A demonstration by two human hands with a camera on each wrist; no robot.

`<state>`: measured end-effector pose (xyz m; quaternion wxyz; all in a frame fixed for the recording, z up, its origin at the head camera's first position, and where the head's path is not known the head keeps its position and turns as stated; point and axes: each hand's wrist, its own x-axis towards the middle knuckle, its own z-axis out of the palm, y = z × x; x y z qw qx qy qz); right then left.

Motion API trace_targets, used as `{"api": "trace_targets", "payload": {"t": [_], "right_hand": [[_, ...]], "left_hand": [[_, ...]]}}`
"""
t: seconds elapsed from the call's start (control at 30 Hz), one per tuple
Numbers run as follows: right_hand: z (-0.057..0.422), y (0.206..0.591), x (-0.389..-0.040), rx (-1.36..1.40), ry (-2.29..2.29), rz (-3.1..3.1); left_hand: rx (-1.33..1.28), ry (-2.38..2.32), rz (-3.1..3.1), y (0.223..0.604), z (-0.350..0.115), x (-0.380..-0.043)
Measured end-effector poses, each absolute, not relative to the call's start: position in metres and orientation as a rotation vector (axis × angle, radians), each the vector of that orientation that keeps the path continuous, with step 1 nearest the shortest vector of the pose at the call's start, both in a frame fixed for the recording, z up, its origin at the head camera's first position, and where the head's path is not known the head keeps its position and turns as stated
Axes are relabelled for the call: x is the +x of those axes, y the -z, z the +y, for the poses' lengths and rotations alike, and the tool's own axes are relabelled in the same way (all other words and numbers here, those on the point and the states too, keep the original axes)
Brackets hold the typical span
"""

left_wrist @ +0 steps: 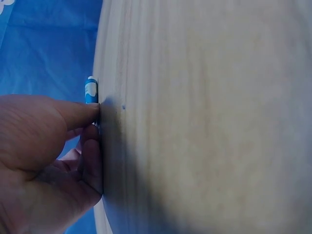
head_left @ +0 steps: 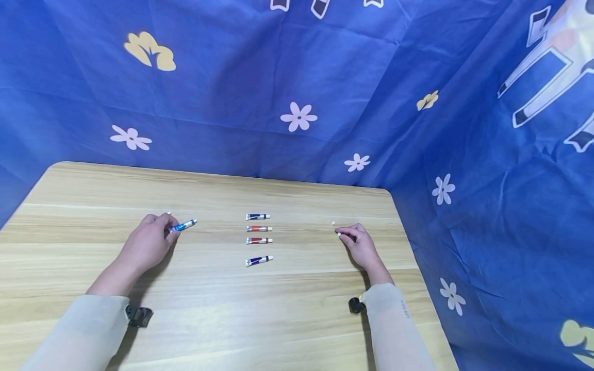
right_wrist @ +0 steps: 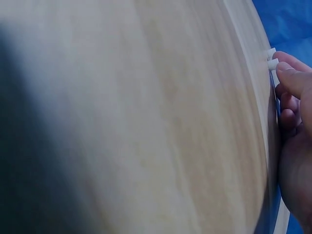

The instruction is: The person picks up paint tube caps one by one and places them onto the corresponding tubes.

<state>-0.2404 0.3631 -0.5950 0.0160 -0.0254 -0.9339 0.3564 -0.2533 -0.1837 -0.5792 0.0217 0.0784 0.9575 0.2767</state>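
Observation:
A blue paint tube (head_left: 184,225) is pinched between the thumb and fingers of my left hand (head_left: 147,242), low over the left of the table; its white-tipped end (left_wrist: 91,90) points away from the thumb in the left wrist view. Beside those fingers a small white tip (head_left: 169,213) shows, its remainder hidden by the hand. On the right, my right hand (head_left: 363,248) pinches a small white cap (right_wrist: 273,64) between thumb and forefinger. Just beyond it, another white cap (head_left: 333,223) stands on the table.
Between the hands lie a dark blue tube (head_left: 258,217), an orange tube (head_left: 259,229), a red tube (head_left: 259,240) and a purple tube (head_left: 259,260), roughly in a column. Blue printed cloth (head_left: 223,103) hangs behind and right of the wooden table (head_left: 223,319).

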Motion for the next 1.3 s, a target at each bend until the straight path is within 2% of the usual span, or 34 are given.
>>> {"api": "trace_targets", "payload": {"t": [0.73, 1.0, 1.3], "right_hand": [[0.36, 0.594, -0.24, -0.111, -1.072, -2.884], [0.36, 0.593, -0.239, -0.237, -1.236, -2.832], [0.36, 0.595, -0.238, -0.419, -1.628, -2.488]], "left_hand": [[0.267, -0.933, 2.956, 0.586, -0.193, -0.255], [0.233, -1.004, 2.876, 0.575, -0.203, -0.255], [0.145, -1.197, 2.749, 0.565, -0.201, -0.233]]}}
